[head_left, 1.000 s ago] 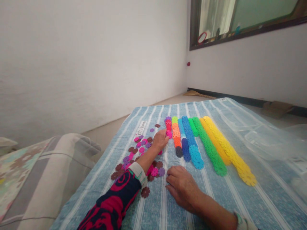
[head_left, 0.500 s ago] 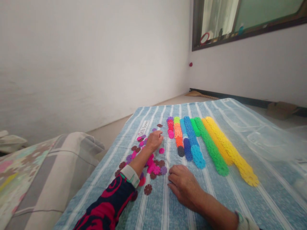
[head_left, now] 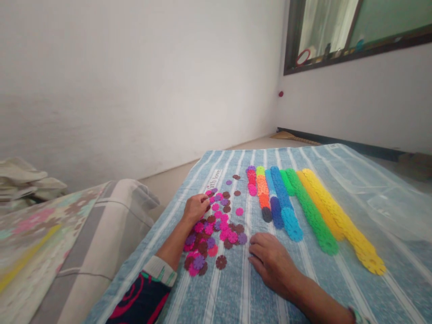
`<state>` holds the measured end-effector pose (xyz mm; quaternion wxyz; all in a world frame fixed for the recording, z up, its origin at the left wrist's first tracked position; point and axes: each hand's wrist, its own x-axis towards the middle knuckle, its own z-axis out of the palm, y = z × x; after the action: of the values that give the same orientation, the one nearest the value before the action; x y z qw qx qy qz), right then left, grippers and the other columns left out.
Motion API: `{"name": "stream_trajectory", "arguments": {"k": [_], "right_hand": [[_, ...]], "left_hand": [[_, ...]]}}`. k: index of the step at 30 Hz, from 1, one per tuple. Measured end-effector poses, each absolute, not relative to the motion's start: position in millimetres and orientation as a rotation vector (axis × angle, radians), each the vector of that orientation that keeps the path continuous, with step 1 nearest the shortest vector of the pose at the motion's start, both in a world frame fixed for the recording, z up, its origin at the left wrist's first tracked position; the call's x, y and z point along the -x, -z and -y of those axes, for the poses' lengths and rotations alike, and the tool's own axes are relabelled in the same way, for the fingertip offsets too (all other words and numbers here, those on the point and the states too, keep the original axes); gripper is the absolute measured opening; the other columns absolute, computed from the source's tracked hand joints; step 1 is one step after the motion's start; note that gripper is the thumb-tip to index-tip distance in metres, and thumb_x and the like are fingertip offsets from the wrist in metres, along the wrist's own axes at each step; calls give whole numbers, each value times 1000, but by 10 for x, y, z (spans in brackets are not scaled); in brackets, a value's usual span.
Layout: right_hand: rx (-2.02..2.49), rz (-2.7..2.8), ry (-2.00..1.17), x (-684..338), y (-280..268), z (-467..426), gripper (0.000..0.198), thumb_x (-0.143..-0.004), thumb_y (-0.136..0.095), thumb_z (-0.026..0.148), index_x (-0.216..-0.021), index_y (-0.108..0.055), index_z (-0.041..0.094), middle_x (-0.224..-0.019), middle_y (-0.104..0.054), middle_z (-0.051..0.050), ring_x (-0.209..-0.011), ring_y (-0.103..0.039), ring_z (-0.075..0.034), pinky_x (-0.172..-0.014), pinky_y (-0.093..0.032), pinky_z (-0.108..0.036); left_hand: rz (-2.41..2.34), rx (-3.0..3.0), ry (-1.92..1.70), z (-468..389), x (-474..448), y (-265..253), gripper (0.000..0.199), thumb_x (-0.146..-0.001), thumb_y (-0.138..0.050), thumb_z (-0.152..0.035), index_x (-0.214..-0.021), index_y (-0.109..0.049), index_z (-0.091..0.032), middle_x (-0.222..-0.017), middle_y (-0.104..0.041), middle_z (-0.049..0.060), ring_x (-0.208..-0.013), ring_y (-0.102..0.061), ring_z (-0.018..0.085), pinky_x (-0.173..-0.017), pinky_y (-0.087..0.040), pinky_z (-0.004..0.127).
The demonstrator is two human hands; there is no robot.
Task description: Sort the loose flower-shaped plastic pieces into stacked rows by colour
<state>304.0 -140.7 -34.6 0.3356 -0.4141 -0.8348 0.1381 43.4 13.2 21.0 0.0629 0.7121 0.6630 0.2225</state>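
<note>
My left hand is at the left edge of a loose pile of notched, flower-shaped plastic discs in pink, purple and brown. Its fingers are bent together at the discs; whether one is pinched there is hidden. On the striped cloth, right of the pile, rests my right hand, fingers curled in and pointing left. What its palm may cover does not show. Beyond it lie overlapping rows of such discs: a short red and pink row, an orange row, a blue row, a green row and a yellow row.
A blue and white striped cloth covers the table. Clear plastic lies at its right side. To the left is a grey striped cover with flowered fabric. A white wall stands behind.
My left hand has drawn back left from the far right side of the pile to its left edge. The right hand stays in place on the cloth. The view has turned slightly left.
</note>
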Motion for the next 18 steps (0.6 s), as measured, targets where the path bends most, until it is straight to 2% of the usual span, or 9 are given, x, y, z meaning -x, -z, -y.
{"name": "stream_trajectory", "arguments": {"k": [9, 16, 18], "right_hand": [[1052, 2171, -341, -3055, 370, 1430, 11, -87, -55, 11, -83, -61, 18, -94, -62, -7, -92, -56, -23, -85, -46, -39], [1036, 2176, -303, -3066, 371, 1435, 11, -86, -56, 10, -85, -62, 18, -95, -64, -8, -92, -58, -24, -84, -48, -39], [1038, 2182, -291, -3068, 370, 1435, 11, -86, -56, 10, -86, -62, 19, -96, -64, -8, -92, -59, -24, -84, -49, -39]], "left_hand": [[-1998, -2115, -728, -100, -399, -134, 23, -79, -53, -22, -84, -75, -19, -81, -74, 0, -79, -65, 16, -76, -48, 23], [-1922, -2429, -515, -191, -555, -129, 25, -83, -55, -20, -102, -72, -19, -109, -71, 6, -101, -61, 20, -94, -46, 31], [-1922, -2488, -412, -197, -625, -146, 27, -81, -56, -17, -103, -71, -20, -111, -70, 7, -104, -60, 21, -94, -46, 32]]}}
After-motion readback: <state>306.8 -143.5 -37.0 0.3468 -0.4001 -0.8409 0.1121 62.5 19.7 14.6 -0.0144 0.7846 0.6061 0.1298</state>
